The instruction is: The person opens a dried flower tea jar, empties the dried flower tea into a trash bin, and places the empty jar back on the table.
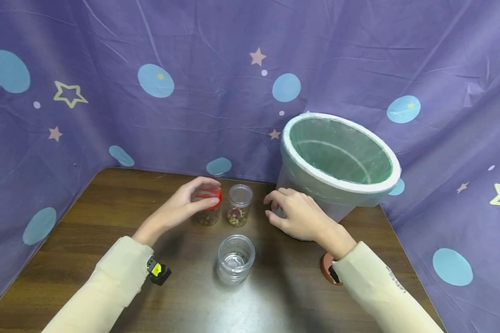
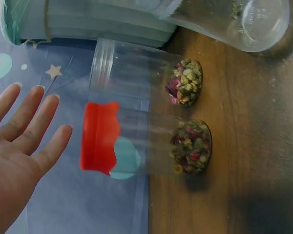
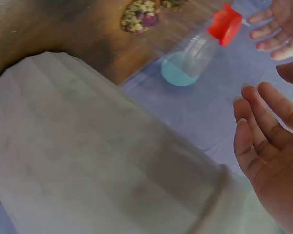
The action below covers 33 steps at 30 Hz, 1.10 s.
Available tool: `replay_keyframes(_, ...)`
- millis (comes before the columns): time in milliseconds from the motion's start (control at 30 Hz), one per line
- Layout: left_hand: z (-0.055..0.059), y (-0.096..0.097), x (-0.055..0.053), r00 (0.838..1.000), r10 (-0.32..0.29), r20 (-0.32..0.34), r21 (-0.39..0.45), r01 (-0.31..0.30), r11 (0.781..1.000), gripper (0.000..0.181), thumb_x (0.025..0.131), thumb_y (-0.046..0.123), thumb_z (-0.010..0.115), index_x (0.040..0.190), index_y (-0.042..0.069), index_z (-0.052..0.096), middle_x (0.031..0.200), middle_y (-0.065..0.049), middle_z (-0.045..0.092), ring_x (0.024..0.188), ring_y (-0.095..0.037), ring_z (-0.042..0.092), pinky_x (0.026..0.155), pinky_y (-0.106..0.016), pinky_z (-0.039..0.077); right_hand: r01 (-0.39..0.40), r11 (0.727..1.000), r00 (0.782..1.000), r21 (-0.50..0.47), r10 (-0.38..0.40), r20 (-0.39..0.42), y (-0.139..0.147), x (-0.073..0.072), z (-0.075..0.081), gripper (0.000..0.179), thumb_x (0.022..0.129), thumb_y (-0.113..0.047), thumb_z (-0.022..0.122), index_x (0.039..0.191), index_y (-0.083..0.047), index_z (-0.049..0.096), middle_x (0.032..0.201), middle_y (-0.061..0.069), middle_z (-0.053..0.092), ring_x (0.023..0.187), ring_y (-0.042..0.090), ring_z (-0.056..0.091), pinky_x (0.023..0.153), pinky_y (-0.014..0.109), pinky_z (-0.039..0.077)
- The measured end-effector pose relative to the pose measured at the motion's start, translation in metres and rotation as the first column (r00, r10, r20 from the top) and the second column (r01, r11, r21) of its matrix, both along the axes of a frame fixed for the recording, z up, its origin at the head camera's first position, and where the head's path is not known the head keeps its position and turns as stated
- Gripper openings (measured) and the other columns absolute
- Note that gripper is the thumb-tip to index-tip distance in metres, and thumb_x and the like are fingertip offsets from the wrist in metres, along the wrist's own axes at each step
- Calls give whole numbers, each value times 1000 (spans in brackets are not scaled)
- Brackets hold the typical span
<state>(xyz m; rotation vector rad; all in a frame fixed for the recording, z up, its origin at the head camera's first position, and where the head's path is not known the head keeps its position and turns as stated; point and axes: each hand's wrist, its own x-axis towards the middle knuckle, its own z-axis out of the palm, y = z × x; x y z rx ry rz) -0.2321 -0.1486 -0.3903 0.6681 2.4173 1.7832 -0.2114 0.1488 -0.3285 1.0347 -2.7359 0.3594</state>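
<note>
While a purple, star-printed curtain fills the upper frame, we see a brown wood-grain table spanning the bottom and a white-rimmed, lined bin at right. Right of center, the right hand hangs beside the bin, fingers loosely bent, grasping nothing; left of center, the left hand is likewise released, thumb and fingers parted around the red lid's level. An uncovered clear jar stands lower center; above it, a red-capped jar of dried blossoms stands just left of a clear blossom jar. For a sound hold, we judge, thumb and fingers should close evenly on opposite sides of the red lid, without nudging the neighboring jar.
</note>
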Motion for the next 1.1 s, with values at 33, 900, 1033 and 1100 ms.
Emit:
replay_keyframes(33,2,2,-1,1000,3,-2,-16,-3,1000,43,92,15,66,131,3,53,129,-23,60,119,-38,60,95,-27,52,1,1000,1000,5,-1,9,1,-1,-3,19,88,-24,67,105,-15,67,84,-6,60,76,11,58,65,31,49)
replay_keyframes(900,0,42,-16,971,144,-189,-328,-201,923,58,83,20,75,135,6,52,135,-16,59,123,-33,56,106,-50,43,72,997,982,42,-78,173,9,-6,-49,28,88,-26,66,113,-12,64,86,-2,62,74,9,56,62,28,47)
replay_keyframes(1033,0,53,-18,957,178,-229,-472,-270,839,70,79,26,76,139,4,47,137,-19,56,125,-38,54,108,-59,35,101,993,967,63,-113,230,10,-5,-51,34,89,-28,67,117,-11,62,93,2,63,80,12,58,67,33,50)
replay_keyframes(1100,-1,60,-19,950,194,-243,-545,-299,783,78,76,30,77,142,3,44,138,-20,55,127,-39,52,112,-65,27,107,991,960,78,-123,253,9,-5,-53,37,89,-29,68,120,-10,61,96,3,62,83,14,59,71,35,51)
